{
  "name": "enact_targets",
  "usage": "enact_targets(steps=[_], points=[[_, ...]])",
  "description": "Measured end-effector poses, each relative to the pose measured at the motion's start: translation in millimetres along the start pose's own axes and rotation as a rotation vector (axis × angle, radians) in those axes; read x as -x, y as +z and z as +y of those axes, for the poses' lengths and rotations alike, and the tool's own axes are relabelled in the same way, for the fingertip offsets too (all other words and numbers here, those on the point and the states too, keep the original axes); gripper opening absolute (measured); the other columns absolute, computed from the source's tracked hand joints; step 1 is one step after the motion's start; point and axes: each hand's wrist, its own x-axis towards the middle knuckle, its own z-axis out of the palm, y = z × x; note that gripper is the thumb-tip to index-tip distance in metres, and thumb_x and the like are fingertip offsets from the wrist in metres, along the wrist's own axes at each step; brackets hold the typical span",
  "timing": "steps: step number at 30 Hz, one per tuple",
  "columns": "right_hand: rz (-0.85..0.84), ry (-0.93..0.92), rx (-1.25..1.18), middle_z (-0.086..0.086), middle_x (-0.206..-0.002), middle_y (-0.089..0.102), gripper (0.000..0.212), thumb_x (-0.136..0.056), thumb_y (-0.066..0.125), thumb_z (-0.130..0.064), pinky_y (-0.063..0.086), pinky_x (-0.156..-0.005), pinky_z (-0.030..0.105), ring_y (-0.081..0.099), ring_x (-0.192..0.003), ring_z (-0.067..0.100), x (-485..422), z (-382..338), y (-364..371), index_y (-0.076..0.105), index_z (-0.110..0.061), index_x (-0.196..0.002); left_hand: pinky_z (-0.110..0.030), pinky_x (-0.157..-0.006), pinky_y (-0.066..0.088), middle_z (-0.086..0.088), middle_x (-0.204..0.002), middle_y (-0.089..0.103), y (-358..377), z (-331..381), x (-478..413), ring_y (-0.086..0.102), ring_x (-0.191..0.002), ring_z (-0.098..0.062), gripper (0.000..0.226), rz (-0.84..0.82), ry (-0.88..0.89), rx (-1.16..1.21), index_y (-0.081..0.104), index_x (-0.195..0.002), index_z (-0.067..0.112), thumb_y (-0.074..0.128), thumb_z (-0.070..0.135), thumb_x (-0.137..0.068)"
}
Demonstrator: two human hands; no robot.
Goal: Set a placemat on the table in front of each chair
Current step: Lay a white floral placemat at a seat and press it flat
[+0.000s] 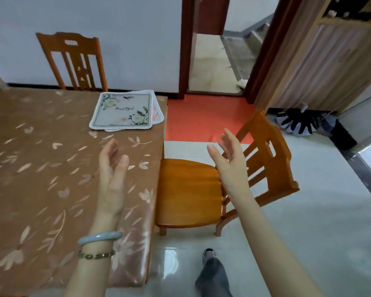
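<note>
The placemats (pixel 124 111) lie in a small stack on the table (pixel 41 168), at its far right corner, just inside the far edge and near the right edge. The top mat is pale with a dark border line, flower sprays in 2 opposite corners and a script word in the middle. It is close to square, slightly wider than deep, so its long axis runs along the far edge; the script reads upright from the near side. At least 1 more mat (pixel 156 112) sticks out from under it, skewed toward the right edge, with a sliver also showing at the near side.

The table wears a brown cloth with a leaf pattern. A wooden chair (pixel 75 61) stands behind the far edge, just left of the stack. A second chair (pixel 201 189) sits at the right edge, its seat touching or almost touching the cloth.

The left hand (pixel 111 176) hovers over the table near the right edge, fingers spread, holding nothing; 2 bracelets (pixel 99 243) ring its wrist. The right hand (pixel 229 161) hangs above the second chair's seat, fingers apart and empty. Both are well short of the stack.
</note>
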Motion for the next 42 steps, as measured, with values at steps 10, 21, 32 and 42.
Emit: enact_targets(steps=[10, 21, 32, 42], points=[[-0.275, -0.014, -0.092, -0.006, -0.145, 0.044, 0.062, -0.087, 0.065, -0.039, 0.040, -0.078, -0.003, 0.045, -0.129, 0.005, -162.3, 23.2, 15.7, 0.039, -0.027, -0.142, 0.001, -0.092, 0.033, 0.015, -0.144, 0.044, 62.0, -17.5, -52.2, 0.041, -0.128, 0.011, 0.061, 0.316, -0.088, -0.107, 0.039, -0.145, 0.029, 0.049, 0.052, -0.090], [-0.395, 0.069, -0.153, -0.015, -0.136, 0.046, 0.058, -0.088, 0.065, -0.032, 0.038, -0.076, -0.005, 0.044, -0.122, -0.002, -264.8, 52.1, 112.1, 0.042, -0.022, -0.141, -0.006, -0.095, 0.033, 0.013, -0.146, 0.040, 30.1, -62.4, -183.6, 0.039, -0.129, 0.011, 0.046, 0.377, -0.159, -0.219, 0.038, -0.144, 0.030, 0.051, 0.034, -0.100], [-0.388, 0.252, 0.071, 0.000, -0.141, 0.050, 0.055, -0.090, 0.063, -0.029, 0.045, -0.097, 0.020, 0.047, -0.129, 0.015, -374.4, 126.3, 262.5, 0.043, -0.014, -0.140, -0.042, -0.116, 0.028, 0.020, -0.147, 0.032, -41.6, -207.7, -374.0, 0.033, -0.137, -0.005, 0.067, 0.260, -0.370, -0.294, 0.039, -0.142, 0.035, 0.055, 0.062, -0.082], [-0.405, 0.486, 0.306, 0.002, -0.132, 0.056, 0.056, -0.090, 0.060, -0.037, 0.048, -0.092, 0.034, 0.055, -0.117, 0.019, -408.7, 207.6, 341.4, 0.041, -0.016, -0.139, -0.049, -0.111, 0.033, -0.008, -0.141, 0.047, -68.7, -311.1, -448.0, 0.041, -0.132, -0.028, 0.066, 0.151, -0.557, -0.544, 0.043, -0.141, 0.015, 0.062, 0.044, -0.085]])
